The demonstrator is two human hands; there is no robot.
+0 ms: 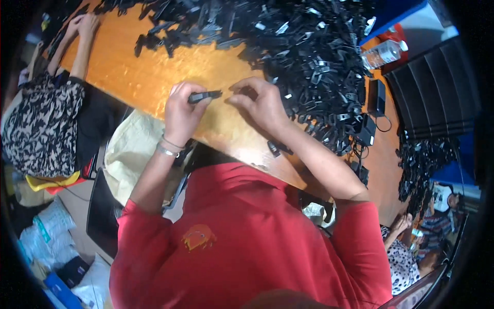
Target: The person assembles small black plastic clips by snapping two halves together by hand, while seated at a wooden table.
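My left hand (184,109) is closed on a small black plastic part (207,96), pinched between thumb and fingers just above the wooden table. Its narrow end points right, toward my right hand (261,104). The right thumb and forefinger are curved and slightly apart, close to that end but not touching it. Nothing shows between them. A large heap of similar black parts (319,72) spreads beyond and to the right of my hands. One loose black piece (273,149) lies near the table's front edge, under my right forearm.
The orange-brown table (149,67) has its edge close to my body. At the right are black box-like devices (376,98) with cables and a clear plastic bottle (383,54). A co-worker's hands (85,24) are at far left; another person (404,262) sits at lower right. A pale sack (131,154) hangs beside my left arm.
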